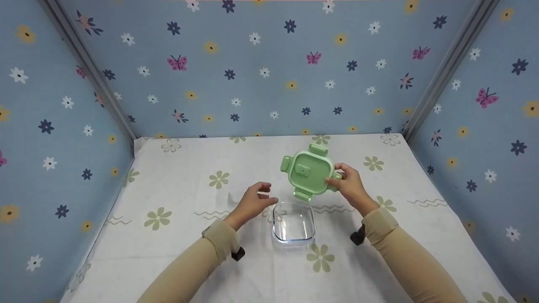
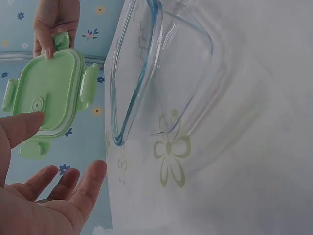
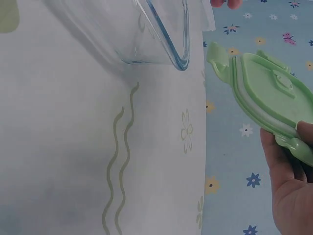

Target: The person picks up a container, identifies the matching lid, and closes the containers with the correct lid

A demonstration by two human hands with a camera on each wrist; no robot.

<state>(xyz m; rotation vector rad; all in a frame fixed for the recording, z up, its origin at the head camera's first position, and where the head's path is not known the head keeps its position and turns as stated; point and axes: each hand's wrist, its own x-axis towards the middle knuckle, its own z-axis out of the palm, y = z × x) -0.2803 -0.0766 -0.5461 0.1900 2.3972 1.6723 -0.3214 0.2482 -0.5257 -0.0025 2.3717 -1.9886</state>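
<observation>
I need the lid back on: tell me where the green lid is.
In the head view the green lid is held up by the right hand, just behind the glass container.

A white tablecloth [image 1: 177,235] (green flowers, wavy lines) lies between blue flowered walls [image 1: 261,71].

Both arms are stretched forward from the lower edge of the head view, each covered by a tan sleeve to the wrist, with a dark strap seen beneath each wrist. The left hand [image 1: 254,201] is held with its fingers loosely spread and slightly bent, palm turned inward, and nothing is gripped by it; in the left wrist view its fingers [image 2: 73,188] are seen apart and relaxed. The right hand [image 1: 350,185] is raised a little higher, its thumb and fingers pinched together at the fingertips.
</observation>
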